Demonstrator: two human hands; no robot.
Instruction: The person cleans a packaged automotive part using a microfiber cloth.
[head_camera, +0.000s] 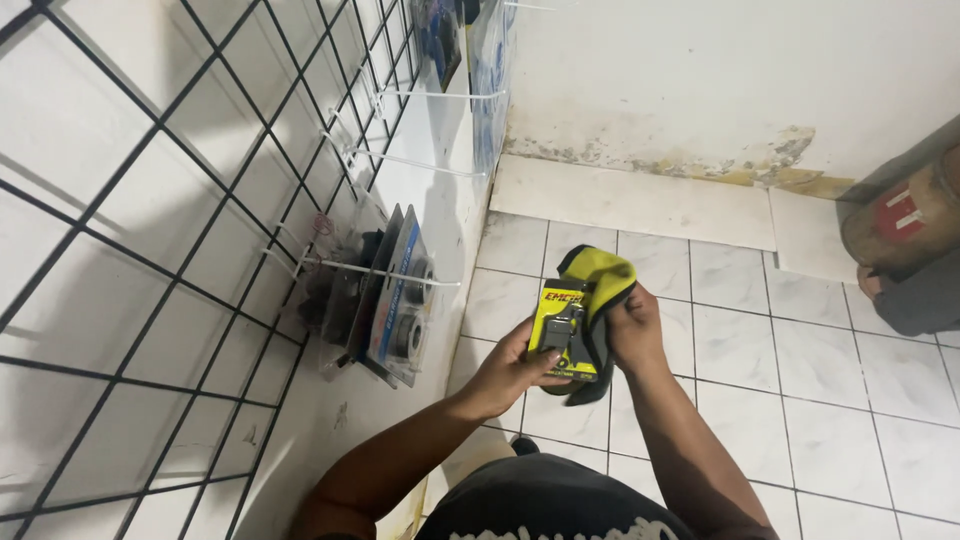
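Package (566, 333) stands long-axis upright, left hand (507, 372) fingers gripping it; right hand (632, 325) fingers clutch cloth (597, 283).

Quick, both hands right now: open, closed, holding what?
Left hand: closed on the yellow blister pack, gripping its lower edge.
Right hand: closed on the yellow-and-black cloth against the pack.

Room evenly bright, light from overhead, cool white cast. White wall (700, 70) and pale floor tiles (830, 400) near washed out, faint sheen on tiles. Wire grid (150, 250) throws soft grey shadows on wall behind. Glare on clear blister packs (395, 295) hanging from hooks. Grid lines bow toward left edge, wide-lens distortion. Near grid bars soft; hands slightly smeared by motion. Right edge darker.
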